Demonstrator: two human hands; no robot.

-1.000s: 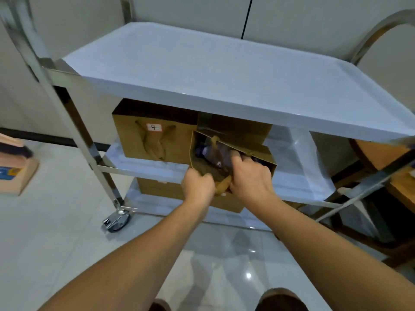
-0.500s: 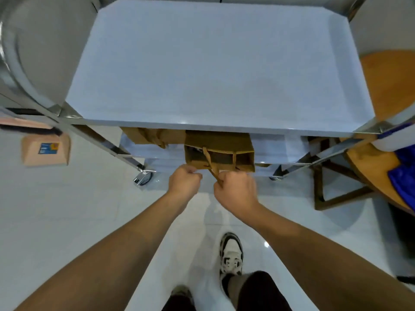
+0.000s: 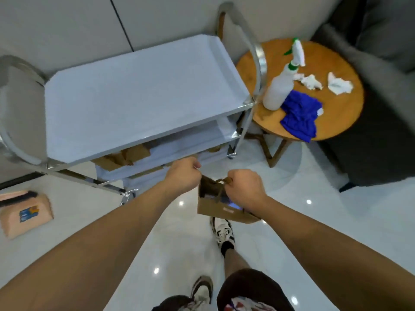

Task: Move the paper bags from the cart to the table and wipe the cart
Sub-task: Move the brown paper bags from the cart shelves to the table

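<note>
Both hands are curled tight on one paper bag (image 3: 221,204), which hangs between them clear of the cart (image 3: 139,97), over the floor in front of the person's shoes. Right hand (image 3: 243,189) grips the rope handle at the bag's mouth; left hand (image 3: 183,176) is closed at the bag's near-left top edge, though whether it pinches the other handle or the paper rim I cannot tell. What matters for the next move is where the table (image 3: 341,122) lies: up and to the right of the hands, just beside the cart's right end, so the right hand is the nearer one and could lead the carry. The bag's mouth runs roughly left to right between the fists and it hangs upright. On the table stand a spray bottle (image 3: 279,88), a blue cloth (image 3: 299,116) and crumpled tissues (image 3: 338,83); the barest wood is at the near right rim, probably the best landing spot. Another bag (image 3: 122,157) sits on the cart's middle shelf, so more trips are likely.
</note>
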